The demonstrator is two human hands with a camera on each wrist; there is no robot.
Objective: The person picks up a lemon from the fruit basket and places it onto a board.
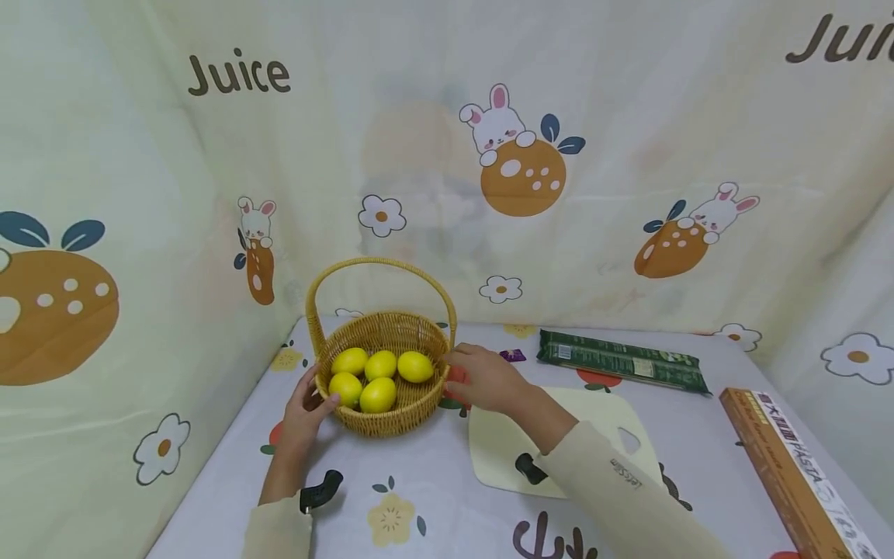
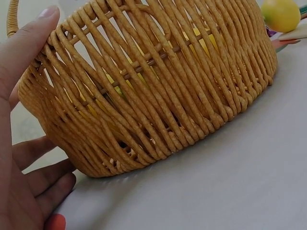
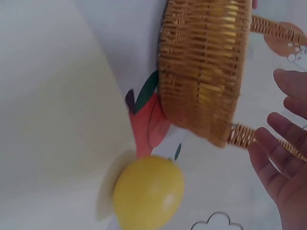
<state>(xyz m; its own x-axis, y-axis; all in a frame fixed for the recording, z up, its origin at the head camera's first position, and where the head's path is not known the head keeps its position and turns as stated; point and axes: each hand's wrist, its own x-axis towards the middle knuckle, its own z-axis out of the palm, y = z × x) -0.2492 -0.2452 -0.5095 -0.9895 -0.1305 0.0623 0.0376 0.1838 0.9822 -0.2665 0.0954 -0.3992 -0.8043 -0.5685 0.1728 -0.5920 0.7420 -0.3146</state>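
Note:
A wicker basket [image 1: 391, 419] with a tall arched handle stands on the table, several yellow lemons [image 1: 378, 395] inside it. My left hand [image 1: 304, 410] holds the basket's left side; in the left wrist view its thumb [image 2: 36, 36] lies over the rim while the other fingers are low against the wickerwork. At the basket's right side is my right hand [image 1: 485, 376]. The right wrist view shows that hand [image 3: 288, 163] with its fingers loosely spread beside the foot of the handle [image 3: 242, 135]. Another lemon [image 3: 148, 192] lies outside the basket, at the cutting board's edge; my right hand hides it in the head view.
A cream cutting board [image 1: 566, 411] lies under my right forearm. Behind it are a small purple packet [image 1: 513, 355] and a long green package [image 1: 621, 359]. A long pasta box [image 1: 796, 473] lies along the right edge. Patterned curtains [image 1: 433, 155] enclose the table.

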